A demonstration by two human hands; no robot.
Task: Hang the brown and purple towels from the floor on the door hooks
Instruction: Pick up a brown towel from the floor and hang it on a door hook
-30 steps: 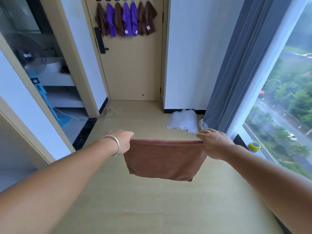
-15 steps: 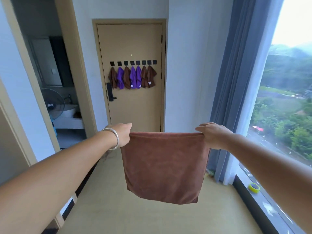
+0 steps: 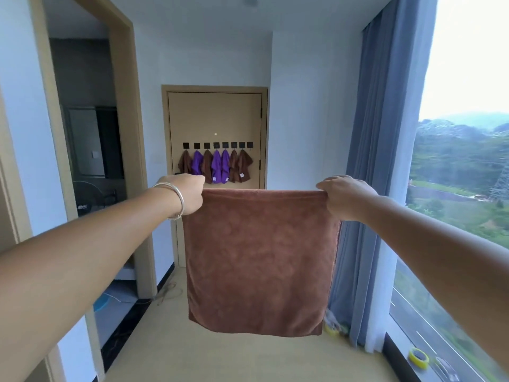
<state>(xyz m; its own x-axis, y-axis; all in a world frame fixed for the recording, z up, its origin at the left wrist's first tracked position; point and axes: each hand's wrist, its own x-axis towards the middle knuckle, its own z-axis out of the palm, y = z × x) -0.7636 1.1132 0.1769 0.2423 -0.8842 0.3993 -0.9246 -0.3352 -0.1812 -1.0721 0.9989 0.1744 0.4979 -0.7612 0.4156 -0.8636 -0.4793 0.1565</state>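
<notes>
Brown towel (image 3: 259, 260) stretched between both hands, left hand (image 3: 187, 193), right hand (image 3: 344, 195)

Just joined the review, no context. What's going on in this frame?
A person is holding a brown towel stretched out in front of them, left hand and right hand each pinching a top corner so it hangs flat. Down the hallway, the door has a row of eight black hooks; seven already carry brown and purple towels, and the rightmost hook looks free. The held towel is not yet hung.
</notes>
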